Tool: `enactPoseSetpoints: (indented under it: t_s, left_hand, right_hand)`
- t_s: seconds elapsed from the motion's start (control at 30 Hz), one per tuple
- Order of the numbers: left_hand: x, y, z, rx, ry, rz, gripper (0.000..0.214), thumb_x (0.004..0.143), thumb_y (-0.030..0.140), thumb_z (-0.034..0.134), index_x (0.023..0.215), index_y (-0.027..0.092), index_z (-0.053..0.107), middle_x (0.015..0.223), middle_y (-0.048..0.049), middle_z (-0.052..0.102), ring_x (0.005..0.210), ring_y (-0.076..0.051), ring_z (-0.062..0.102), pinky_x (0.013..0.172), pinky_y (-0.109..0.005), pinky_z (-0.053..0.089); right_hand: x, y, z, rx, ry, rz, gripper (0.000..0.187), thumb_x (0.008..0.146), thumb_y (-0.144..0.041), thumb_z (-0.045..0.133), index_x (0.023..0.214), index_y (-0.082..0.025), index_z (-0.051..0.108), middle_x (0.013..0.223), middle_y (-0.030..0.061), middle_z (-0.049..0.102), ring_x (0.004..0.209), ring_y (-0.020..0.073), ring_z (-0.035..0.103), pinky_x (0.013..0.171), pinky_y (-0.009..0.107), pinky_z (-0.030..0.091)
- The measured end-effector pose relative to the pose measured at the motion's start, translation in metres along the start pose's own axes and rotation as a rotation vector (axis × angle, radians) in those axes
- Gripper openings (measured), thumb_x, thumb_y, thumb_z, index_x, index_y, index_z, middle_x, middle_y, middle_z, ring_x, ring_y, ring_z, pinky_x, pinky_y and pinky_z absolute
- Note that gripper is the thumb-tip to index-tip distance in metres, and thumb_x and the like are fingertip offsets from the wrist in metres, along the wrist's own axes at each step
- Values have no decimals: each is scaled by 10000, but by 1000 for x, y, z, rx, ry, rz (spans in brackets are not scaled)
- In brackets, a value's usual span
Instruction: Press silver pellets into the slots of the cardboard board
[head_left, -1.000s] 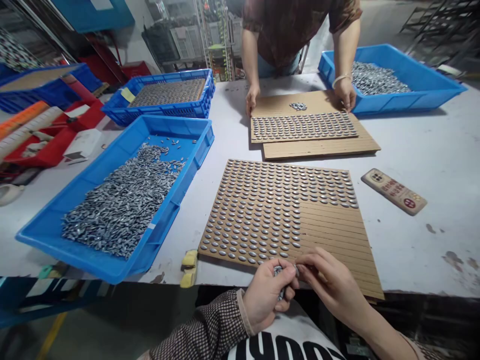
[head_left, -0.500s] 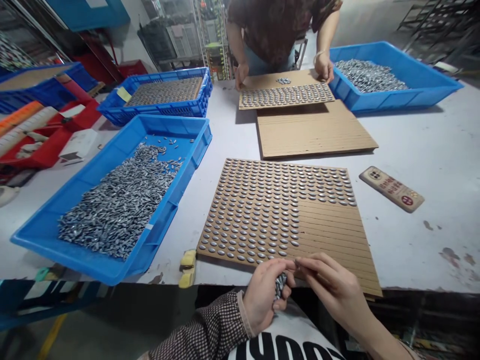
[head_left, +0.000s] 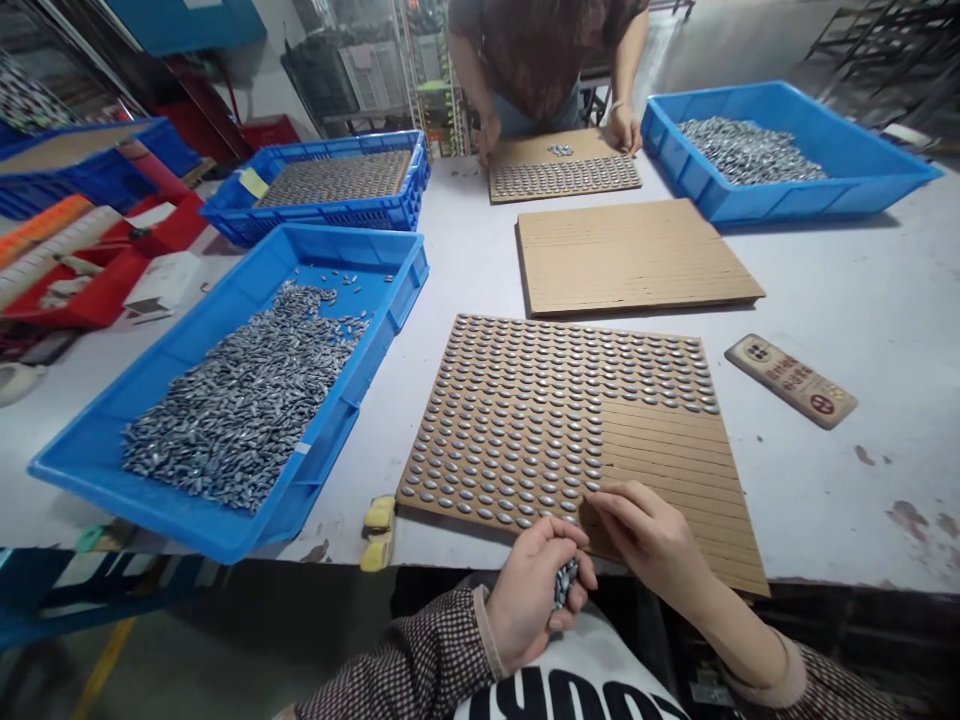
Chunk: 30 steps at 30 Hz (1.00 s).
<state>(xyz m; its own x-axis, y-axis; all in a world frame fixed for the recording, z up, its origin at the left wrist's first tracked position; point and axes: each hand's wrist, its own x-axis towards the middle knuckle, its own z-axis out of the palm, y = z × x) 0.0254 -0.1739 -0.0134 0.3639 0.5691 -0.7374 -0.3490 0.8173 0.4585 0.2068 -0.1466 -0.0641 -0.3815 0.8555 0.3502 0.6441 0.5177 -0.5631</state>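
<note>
My left hand (head_left: 536, 585) is curled at the table's near edge, closed around a small bunch of grey oval metal pieces (head_left: 565, 583). My right hand (head_left: 643, 535) rests on the near edge of a grooved cardboard sheet (head_left: 675, 465), its fingertips pinched at the end of the lowest row of pieces; anything held there is too small to see. Rows of grey metal pieces (head_left: 525, 410) fill the sheet's left and top parts, while its lower right grooves are bare.
A blue tray (head_left: 225, 400) with loose metal pieces sits to the left. Across the table another person's hands (head_left: 622, 128) hold a filled cardboard sheet (head_left: 564, 175). A bare cardboard sheet (head_left: 634, 255), a second blue tray (head_left: 780, 150), a blue crate (head_left: 330, 190) and a printed card (head_left: 791, 380) lie beyond.
My right hand moved away from my left hand onto the sheet's near rows. The other person pulled their filled sheet farther away, uncovering the bare sheet under it.
</note>
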Motion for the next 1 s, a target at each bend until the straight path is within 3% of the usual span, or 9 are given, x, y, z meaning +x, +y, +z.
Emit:
enactPoseSetpoints:
  t_s: [0.53, 0.63, 0.8, 1.0]
  left_hand:
    - [-2, 2, 4, -29, -11, 19, 312, 745, 266, 473, 1038, 161, 497, 630, -5, 592, 415, -77, 414, 347, -180, 123]
    - [-3, 3, 4, -35, -5, 54, 349, 806, 359, 468, 1074, 142, 525, 637, -17, 597, 424, -79, 427, 352, -177, 133]
    - [-2, -1, 4, -29, 6, 102, 557, 836, 595, 454, 1117, 127, 566, 650, -20, 580, 441, -75, 446, 354, -168, 148]
    - [5, -10, 7, -36, 9, 147, 685, 772, 726, 465, 1089, 132, 592, 648, 1, 532, 447, -74, 443, 344, -175, 160]
  right_hand:
    - [-2, 4, -3, -127, -74, -64, 266, 916, -103, 427, 1037, -196, 644, 957, 88, 631, 845, 166, 595, 683, 282, 530]
    - [1, -4, -10, -56, -56, -24, 263, 920, -116, 439, 1076, -205, 631, 985, 88, 627, 875, 168, 604, 716, 286, 535]
    - [12, -39, -31, 202, -84, 61, 257, 923, -161, 474, 1134, -221, 606, 941, 72, 617, 852, 160, 616, 712, 267, 530]
    - [21, -60, -29, 129, -223, 2, 245, 917, -177, 474, 1099, -233, 629, 944, 74, 629, 836, 168, 604, 699, 282, 522]
